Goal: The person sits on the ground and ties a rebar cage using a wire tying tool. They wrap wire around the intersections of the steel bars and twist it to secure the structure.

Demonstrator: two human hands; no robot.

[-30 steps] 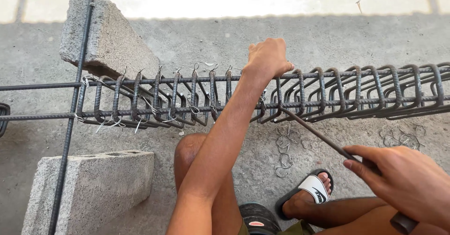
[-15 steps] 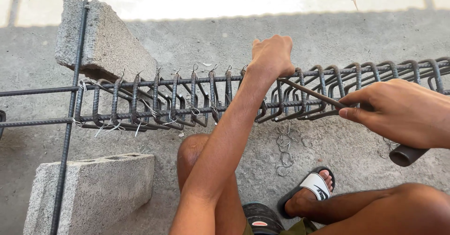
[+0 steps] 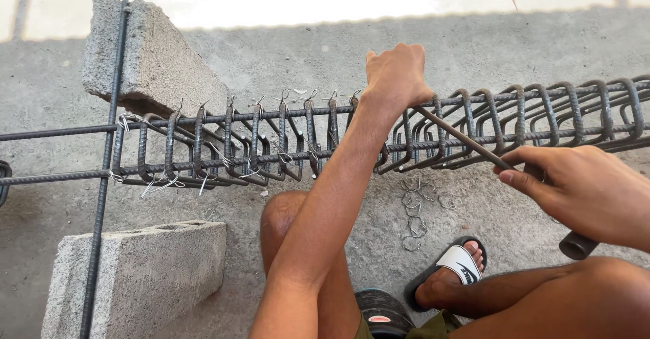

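Note:
A long rebar cage (image 3: 284, 143) of bent steel stirrups tied with wire lies across the concrete ground. My left hand (image 3: 396, 75) grips the cage's top bar near the middle. My right hand (image 3: 586, 190) holds a thin metal tying hook tool (image 3: 460, 139) by its dark handle, the tip reaching up to the cage right beside my left hand. Loose wire ties (image 3: 416, 207) lie on the ground under the cage.
Two grey concrete blocks, one at the back left (image 3: 145, 58) and one at the front left (image 3: 135, 275), flank the cage. A straight rebar (image 3: 105, 170) crosses it at the left. My knees and a sandalled foot (image 3: 450, 271) are below.
My right hand rose from the lower right and brought the tool's tip up to the cage beside my left hand. The left hand stayed on the top bar.

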